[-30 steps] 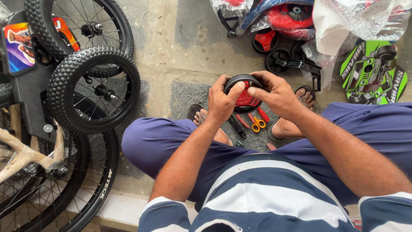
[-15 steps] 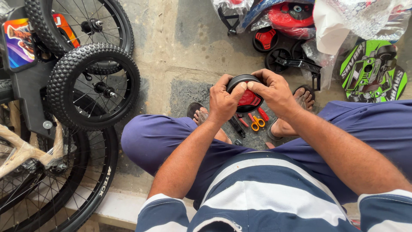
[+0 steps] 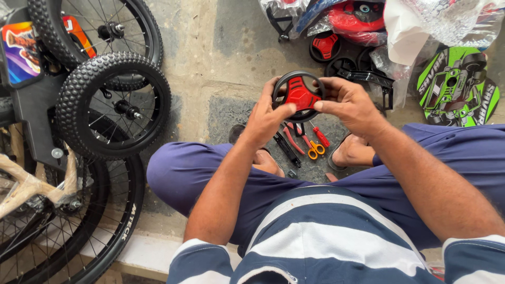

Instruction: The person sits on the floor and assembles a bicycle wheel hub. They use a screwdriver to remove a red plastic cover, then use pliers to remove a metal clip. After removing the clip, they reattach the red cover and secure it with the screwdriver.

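Item: small wheel, black rim, red centre, held above the floor between my knees, at 12 o'clock from my chest.

Left hand: grip closed on the wheel's 8 o'clock edge, thumb laid across the rim.

Right hand: grip closed on the 3 o'clock edge, fingers curled over the top, thumb on the face.

Below the wheel, on the floor by my sandalled feet: pliers with red handles, scissors with orange loops, a red screwdriver, a black tool.

At 9 o'clock: knobbly bicycle wheel, more wheels behind and beneath it.

At 1 o'clock: red parts in plastic wrap, green printed plates, another small wheel.
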